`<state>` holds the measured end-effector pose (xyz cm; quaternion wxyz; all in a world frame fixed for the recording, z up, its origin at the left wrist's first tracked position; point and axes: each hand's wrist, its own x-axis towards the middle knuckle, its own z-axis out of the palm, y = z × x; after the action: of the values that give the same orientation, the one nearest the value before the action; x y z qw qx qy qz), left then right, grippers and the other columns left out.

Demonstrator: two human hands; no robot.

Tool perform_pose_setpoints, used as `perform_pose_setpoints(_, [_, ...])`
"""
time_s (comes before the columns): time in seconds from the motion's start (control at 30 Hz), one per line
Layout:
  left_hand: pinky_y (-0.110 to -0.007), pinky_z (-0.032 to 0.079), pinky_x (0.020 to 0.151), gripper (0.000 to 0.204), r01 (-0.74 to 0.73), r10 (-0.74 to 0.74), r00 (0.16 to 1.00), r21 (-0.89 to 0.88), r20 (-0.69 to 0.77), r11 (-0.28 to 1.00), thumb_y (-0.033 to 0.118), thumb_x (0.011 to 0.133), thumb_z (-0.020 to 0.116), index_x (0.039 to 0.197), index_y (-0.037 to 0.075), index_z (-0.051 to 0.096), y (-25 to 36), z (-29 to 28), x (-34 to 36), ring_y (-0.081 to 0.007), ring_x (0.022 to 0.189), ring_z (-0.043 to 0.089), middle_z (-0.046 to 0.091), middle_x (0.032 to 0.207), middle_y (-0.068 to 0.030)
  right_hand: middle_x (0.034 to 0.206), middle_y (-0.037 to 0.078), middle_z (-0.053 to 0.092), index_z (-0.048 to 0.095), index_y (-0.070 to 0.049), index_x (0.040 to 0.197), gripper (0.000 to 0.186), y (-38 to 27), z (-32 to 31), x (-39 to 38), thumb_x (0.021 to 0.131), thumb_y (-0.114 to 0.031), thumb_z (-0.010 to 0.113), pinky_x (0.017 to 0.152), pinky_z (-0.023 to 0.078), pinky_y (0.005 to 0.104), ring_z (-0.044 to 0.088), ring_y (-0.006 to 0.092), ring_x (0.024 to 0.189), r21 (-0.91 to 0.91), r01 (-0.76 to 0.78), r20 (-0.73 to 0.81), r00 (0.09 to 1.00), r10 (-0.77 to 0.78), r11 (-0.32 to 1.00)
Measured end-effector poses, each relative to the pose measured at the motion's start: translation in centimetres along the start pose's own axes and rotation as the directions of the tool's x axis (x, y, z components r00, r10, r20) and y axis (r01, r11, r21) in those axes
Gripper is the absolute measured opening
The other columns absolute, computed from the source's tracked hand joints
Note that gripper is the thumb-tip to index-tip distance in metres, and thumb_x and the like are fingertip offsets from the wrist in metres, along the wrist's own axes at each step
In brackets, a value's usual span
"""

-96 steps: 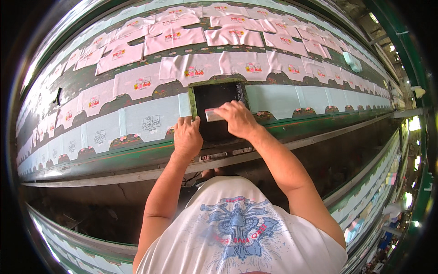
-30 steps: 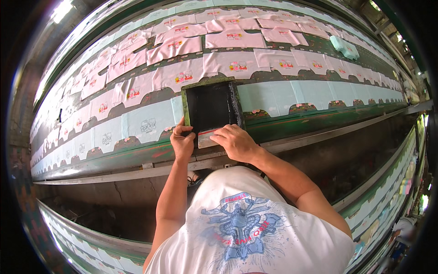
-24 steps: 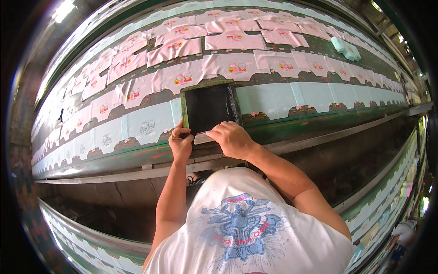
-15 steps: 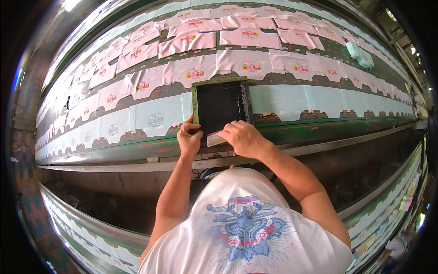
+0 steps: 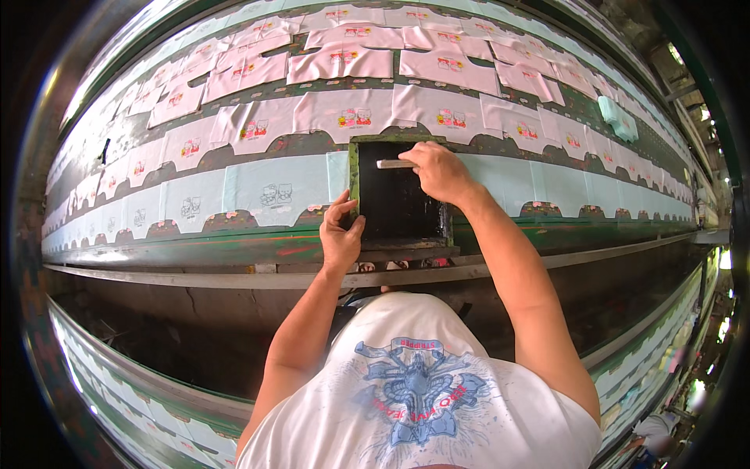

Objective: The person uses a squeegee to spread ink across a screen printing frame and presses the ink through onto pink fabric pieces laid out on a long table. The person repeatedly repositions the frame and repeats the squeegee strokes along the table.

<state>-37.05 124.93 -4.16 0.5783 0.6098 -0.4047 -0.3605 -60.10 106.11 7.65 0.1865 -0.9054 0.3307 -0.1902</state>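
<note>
A screen-printing frame (image 5: 354,168) with green edges lies over the row of pale blue fabric pieces (image 5: 512,178) in front of me. Dark ink covers much of its black inside (image 5: 391,207). My left hand (image 5: 341,233) is closed on the frame's left edge, close to the near corner. Over the far part of the screen, my right hand (image 5: 444,173) grips a squeegee (image 5: 394,164); only its pale left end shows past my fingers. Left of the frame, several blue pieces carry black outline prints (image 5: 276,194).
Rows of pink fabric pieces (image 5: 344,64) with coloured prints lie farther across the long green table (image 5: 289,244). A folded pale blue bundle (image 5: 617,119) sits at the far right. A metal rail (image 5: 195,277) runs along the near edge. Behind me stands another fabric-covered table (image 5: 148,387).
My right hand has carried the squeegee from the near end of the screen to its far end. My left hand stays at the frame's left edge. The whole view has shifted slightly.
</note>
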Motion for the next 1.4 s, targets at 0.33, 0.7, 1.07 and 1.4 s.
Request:
perform_pose_setpoints(0.33, [-0.045, 0.05, 0.123, 0.014, -0.052, 0.052, 0.999, 0.167, 0.002, 0.985, -0.004, 0.094, 0.081, 0.103, 0.006, 0.081, 1.7, -0.1, -0.1, -0.0339, 0.144, 0.065, 0.068, 0.16, -0.0182, 0.121, 0.015, 0.076, 0.078, -0.006, 0.131, 0.041, -0.7, 1.3, 1.4, 0.094, 0.005, 0.063, 0.108, 0.057, 0.0511, 0.072, 0.0403, 0.118, -0.082, -0.118, 0.046, 0.992, 0.122, 0.99])
perform_pose_setpoints(0.7, [-0.044, 0.048, 0.125, 0.014, -0.052, 0.052, 0.999, 0.082, 0.001, 0.995, -0.007, 0.093, 0.081, 0.095, 0.006, 0.079, 1.2, -0.3, 0.0, -0.0332, 0.146, 0.063, 0.068, 0.16, -0.0209, 0.117, 0.011, 0.072, 0.077, -0.009, 0.124, 0.036, -8.1, 3.8, -8.1, 0.09, 0.0, 0.068, 0.1, 0.054, 0.0486, 0.067, 0.0341, 0.11, -0.133, 0.0, -0.006, 1.0, -0.001, 0.991])
perform_pose_setpoints(1.07, [-0.045, 0.049, 0.123, 0.044, -0.054, 0.044, 0.998, 0.247, 0.045, 0.968, -0.004, 0.085, 0.08, 0.127, 0.006, 0.081, 2.2, 0.2, 0.2, -0.0347, 0.147, 0.061, 0.064, 0.165, -0.0188, 0.137, 0.012, 0.07, 0.076, -0.011, 0.137, 0.05, -11.7, 3.2, -13.2, 0.094, -0.034, 0.089, 0.117, 0.049, 0.051, 0.062, 0.0362, 0.133, -0.045, -0.069, 0.029, 0.997, 0.07, 0.997])
perform_pose_setpoints(1.4, [-0.047, 0.047, 0.128, 0.043, -0.188, 0.188, 0.982, 0.289, 0.029, 0.939, -0.015, 0.076, 0.07, 0.112, 0.006, 0.082, 5.5, 5.8, -1.4, -0.0364, 0.151, 0.061, 0.063, 0.165, -0.0218, 0.148, 0.019, 0.072, 0.078, -0.006, 0.137, 0.042, -4.0, 1.0, -22.5, 0.104, -0.03, 0.082, 0.124, 0.047, 0.0522, 0.064, 0.0396, 0.143, 0.447, -0.289, -0.296, 0.845, 0.445, 0.847])
